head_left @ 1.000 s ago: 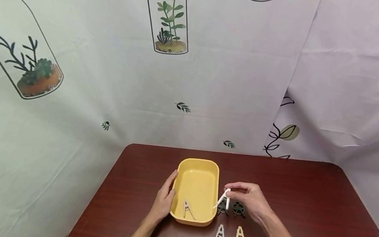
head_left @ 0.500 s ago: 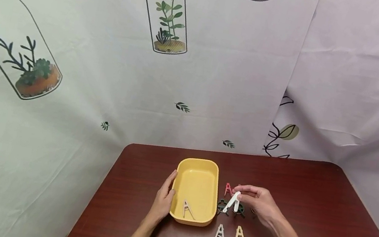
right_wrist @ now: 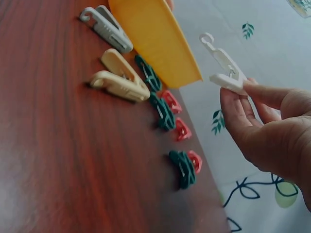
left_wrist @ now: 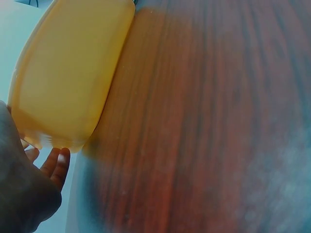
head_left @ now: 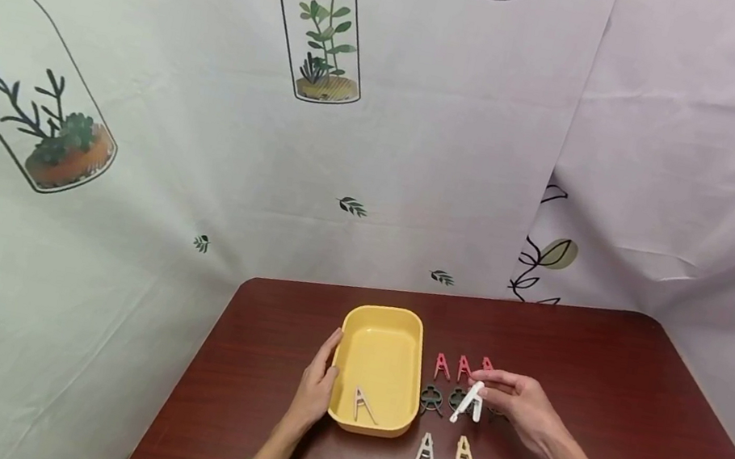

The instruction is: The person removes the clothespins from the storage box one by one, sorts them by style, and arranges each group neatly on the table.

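Note:
My right hand point(head_left: 521, 404) pinches a white clothespin point(head_left: 468, 400) by its handle end, between thumb and fingers. In the right wrist view, the hooked tip points up, away from the palm. The clothespin is held above several dark green clips point(right_wrist: 163, 111), overlapping them in the head view. My left hand point(head_left: 314, 386) rests against the left wall of a yellow tray point(head_left: 416, 369), fingers extended along the outside. The left wrist view shows its fingertips point(left_wrist: 62, 158) right at the tray wall. A beige clothespin point(head_left: 359, 401) lies inside the tray near its front end.
Right of the tray, red clips point(head_left: 442, 367) form a row behind the green ones. Nearer the front lie a grey clothespin point(head_left: 425, 449) and a cream-yellow clothespin point(head_left: 463, 455). The brown table point(head_left: 580, 365) meets a printed cloth backdrop point(head_left: 419, 189) behind.
My right hand has carried the white clothespin rightward from the tray's right rim to over the green clips, uncovering the red clips. My left hand stays at the tray.

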`<state>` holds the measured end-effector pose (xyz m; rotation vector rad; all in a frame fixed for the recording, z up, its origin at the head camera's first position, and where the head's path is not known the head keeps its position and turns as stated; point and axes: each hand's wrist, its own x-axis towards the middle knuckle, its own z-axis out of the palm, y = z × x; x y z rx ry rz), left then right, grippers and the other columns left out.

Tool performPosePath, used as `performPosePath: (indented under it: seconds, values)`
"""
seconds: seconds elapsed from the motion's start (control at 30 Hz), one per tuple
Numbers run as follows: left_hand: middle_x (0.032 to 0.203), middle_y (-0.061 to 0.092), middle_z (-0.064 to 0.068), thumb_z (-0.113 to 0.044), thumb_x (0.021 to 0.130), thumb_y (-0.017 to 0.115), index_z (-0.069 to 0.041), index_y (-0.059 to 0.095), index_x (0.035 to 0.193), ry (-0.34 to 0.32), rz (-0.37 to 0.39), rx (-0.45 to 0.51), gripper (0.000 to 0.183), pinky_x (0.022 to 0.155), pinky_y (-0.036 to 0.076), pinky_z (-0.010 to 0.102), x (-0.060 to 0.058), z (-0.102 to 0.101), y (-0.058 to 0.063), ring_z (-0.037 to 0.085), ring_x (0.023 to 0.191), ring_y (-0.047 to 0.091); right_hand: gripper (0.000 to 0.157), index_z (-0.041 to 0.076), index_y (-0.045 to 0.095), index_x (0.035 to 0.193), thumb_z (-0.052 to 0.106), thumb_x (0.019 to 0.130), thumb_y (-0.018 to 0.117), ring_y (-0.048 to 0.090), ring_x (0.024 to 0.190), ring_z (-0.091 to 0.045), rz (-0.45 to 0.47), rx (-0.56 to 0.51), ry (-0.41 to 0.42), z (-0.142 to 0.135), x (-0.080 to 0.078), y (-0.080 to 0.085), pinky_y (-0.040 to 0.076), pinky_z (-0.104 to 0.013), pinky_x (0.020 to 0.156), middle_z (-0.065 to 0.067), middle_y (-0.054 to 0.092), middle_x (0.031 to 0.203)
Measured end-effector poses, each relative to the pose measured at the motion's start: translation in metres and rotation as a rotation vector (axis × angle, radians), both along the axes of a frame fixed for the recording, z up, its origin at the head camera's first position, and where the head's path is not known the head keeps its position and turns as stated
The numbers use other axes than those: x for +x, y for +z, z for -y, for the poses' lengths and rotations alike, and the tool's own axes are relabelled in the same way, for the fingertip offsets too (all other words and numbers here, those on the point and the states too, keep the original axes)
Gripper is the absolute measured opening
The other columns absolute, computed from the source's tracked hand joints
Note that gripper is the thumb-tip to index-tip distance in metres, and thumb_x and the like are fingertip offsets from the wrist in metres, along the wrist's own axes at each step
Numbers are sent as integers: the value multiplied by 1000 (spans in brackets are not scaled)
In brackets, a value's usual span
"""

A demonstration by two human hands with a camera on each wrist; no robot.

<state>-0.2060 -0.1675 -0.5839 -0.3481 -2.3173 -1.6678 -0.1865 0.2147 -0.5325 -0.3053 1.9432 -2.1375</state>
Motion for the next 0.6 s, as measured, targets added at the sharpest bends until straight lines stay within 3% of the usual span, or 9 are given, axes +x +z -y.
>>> performPosePath:
  seconds: [0.2, 0.6]
  values:
    - [168, 39, 15, 17, 99, 48, -4, 44, 161, -1, 1, -4, 66, 117, 22, 15, 0, 0, 0, 29, 157, 31, 42, -25, 57, 132, 1, 101, 69, 72, 99, -8, 33, 22, -5, -13, 5, -6, 59, -30, 88, -13, 75, 118]
    - [166, 40, 20, 16, 98, 49, -1, 45, 159, 14, -16, -6, 64, 114, 22, 12, 0, -1, 0, 38, 154, 35, 39, -29, 57, 125, -1, 100, 67, 73, 87, -10, -5, 22, 74, -36, 13, -19, 60, -31, 81, -9, 78, 107]
